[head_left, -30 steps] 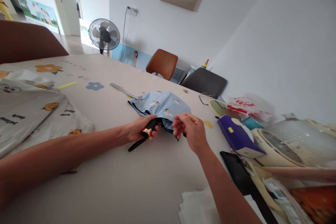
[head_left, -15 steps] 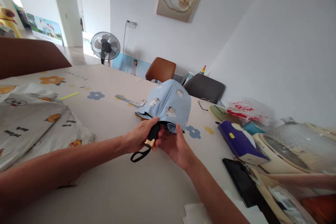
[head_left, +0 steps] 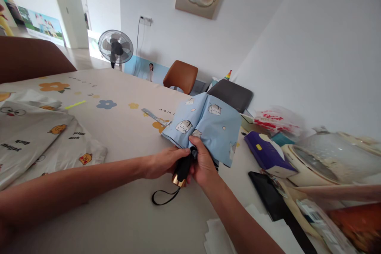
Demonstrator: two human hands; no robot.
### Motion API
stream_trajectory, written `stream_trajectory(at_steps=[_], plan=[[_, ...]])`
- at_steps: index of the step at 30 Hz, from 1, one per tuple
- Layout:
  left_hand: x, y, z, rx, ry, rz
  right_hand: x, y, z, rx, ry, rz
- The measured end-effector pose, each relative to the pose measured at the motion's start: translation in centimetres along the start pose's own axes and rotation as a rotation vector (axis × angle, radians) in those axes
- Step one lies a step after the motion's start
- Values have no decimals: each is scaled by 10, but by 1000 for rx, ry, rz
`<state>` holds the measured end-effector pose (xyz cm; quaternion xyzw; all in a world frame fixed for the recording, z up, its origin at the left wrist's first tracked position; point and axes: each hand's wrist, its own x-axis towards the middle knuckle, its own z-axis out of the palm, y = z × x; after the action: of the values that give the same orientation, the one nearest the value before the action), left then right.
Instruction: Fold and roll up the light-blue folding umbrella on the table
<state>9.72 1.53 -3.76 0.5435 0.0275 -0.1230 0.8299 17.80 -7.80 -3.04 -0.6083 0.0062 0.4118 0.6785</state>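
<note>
Both hands grip one folded umbrella (head_left: 205,127) just above the tabletop (head_left: 125,127) — the left hand (head_left: 162,162) wrapped round its black handle (head_left: 182,168), the right hand (head_left: 203,164) pinching the blue canopy at its base — wrist strap (head_left: 163,197) dangling, purple box (head_left: 268,154) nearby.

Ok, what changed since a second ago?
The light blue cat-print folding umbrella was lifted off the flower-patterned table, its canopy swung up and rightward. The right hand shifted from the canopy edge to grip the fabric just above the black handle. The left hand kept its grip on that handle; the purple box stayed put.
</note>
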Motion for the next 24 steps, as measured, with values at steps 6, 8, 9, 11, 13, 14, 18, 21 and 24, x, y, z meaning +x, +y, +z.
stream_trajectory(at_steps=[6,8,9,11,13,14,18,21,24], plan=[[4,6,-4,13,167,-45,4,5,1,43,14,-136],[4,4,-4,26,235,-48,4,7,3,116,-12,-222],[4,3,-4,39,254,-62,3,8,4,132,-7,-245],[4,1,-3,77,256,-103,2,10,6,103,10,-208],[5,0,-3,93,242,-125,1,11,6,44,14,-133],[5,-1,-3,83,229,-130,0,11,6,20,14,-107],[7,-5,-7,-83,119,-217,2,8,2,-92,-15,-26],[10,-8,-14,-245,44,-246,2,0,-4,-158,-158,19],[12,-12,-23,-336,-12,-195,-6,-16,-13,-278,-342,-66]])
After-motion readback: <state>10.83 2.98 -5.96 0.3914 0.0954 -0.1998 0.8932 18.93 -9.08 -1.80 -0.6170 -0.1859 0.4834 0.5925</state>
